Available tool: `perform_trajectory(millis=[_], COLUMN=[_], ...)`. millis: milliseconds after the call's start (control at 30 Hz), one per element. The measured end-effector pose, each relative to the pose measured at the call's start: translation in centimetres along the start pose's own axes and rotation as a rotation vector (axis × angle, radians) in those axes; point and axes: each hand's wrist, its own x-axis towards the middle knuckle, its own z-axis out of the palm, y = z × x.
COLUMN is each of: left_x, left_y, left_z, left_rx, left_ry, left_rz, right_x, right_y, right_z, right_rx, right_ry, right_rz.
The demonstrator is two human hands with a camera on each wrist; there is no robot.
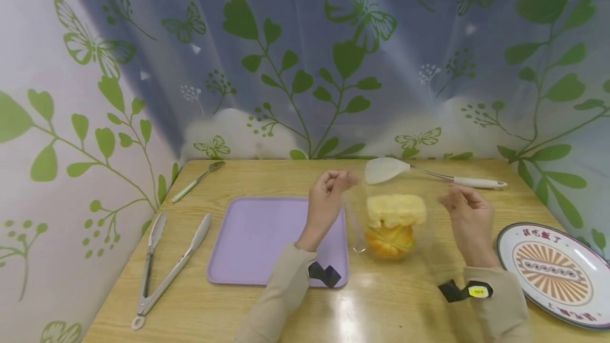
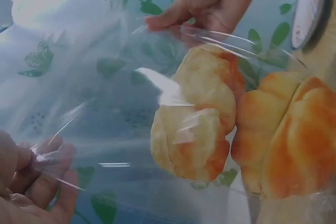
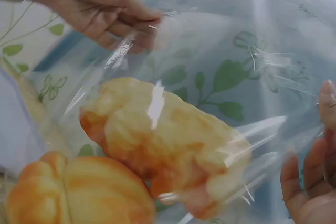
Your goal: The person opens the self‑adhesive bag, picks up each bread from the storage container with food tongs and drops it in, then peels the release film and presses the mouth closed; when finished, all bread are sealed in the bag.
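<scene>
A clear plastic bag (image 2: 121, 140) hangs upright above the table between my two hands. My left hand (image 1: 326, 202) pinches one upper corner of it, and my right hand (image 1: 469, 218) pinches the opposite corner. Inside the bag, a pale yellow bread loaf (image 1: 396, 209) with browned edges lies on top of a round, ridged golden bun (image 1: 389, 241). Both wrist views show the film stretched between the hands, with glare on it. From the head view the bag's outline is faint, and whether its bottom touches the table cannot be told.
On the left lie a lilac tray (image 1: 257, 240), metal tongs (image 1: 164, 274) spread apart and a small green-handled spreader (image 1: 197, 181). A white spatula (image 1: 388, 170) lies behind the bag. A patterned plate (image 1: 555, 271) sits at the right; a printed curtain (image 1: 295, 136) closes off the back.
</scene>
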Motion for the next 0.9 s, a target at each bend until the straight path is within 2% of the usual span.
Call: perform_trajectory(millis=[67,133,233,300,367,400,533,600,633,800,867,900], left_x=[0.0,0.0,0.0,-0.1,-0.2,-0.3,-0.4,-0.3,-0.2,0.1,0.1,0.0], left_y=[0.1,0.0,-0.5,-0.9,-1.3,-1.4,-1.6,-1.6,-1.6,-1.3,-1.2,-1.2], left_z=[0.0,0.1,0.4,0.7,0.8,0.9,0.5,0.2,0.1,0.1,0.3,0.4], left_rx=[-0.030,-0.050,-0.067,-0.070,-0.066,-0.065,-0.075,-0.104,-0.119,-0.162,-0.158,-0.156], left_ry=[0.037,0.070,0.094,0.116,0.141,0.155,0.235,0.254,0.255,0.205,0.194,0.190], left_rz=[0.009,0.019,-0.007,-0.035,-0.061,-0.065,-0.068,-0.069,-0.067,-0.042,-0.041,-0.042], right_x=[0.0,-0.1,-0.2,-0.2,-0.3,-0.3,0.0,0.0,0.0,-0.3,-0.4,-0.5], right_y=[-0.3,-0.4,-0.6,-0.6,-0.6,-0.6,-1.0,-1.2,-1.3,-1.0,-0.7,-0.6], right_z=[0.0,-0.1,-0.1,0.0,0.2,0.4,0.8,0.8,0.6,0.5,0.7,0.9], right_rx=[0.072,0.103,0.094,0.034,-0.049,-0.082,-0.117,-0.114,-0.118,-0.142,-0.164,-0.199], right_ry=[-0.014,-0.064,-0.139,-0.156,-0.108,-0.054,0.166,0.200,0.168,-0.143,-0.187,-0.163], right_rz=[-0.026,-0.056,-0.065,-0.058,-0.039,-0.026,-0.048,-0.081,-0.098,-0.083,-0.070,-0.077])
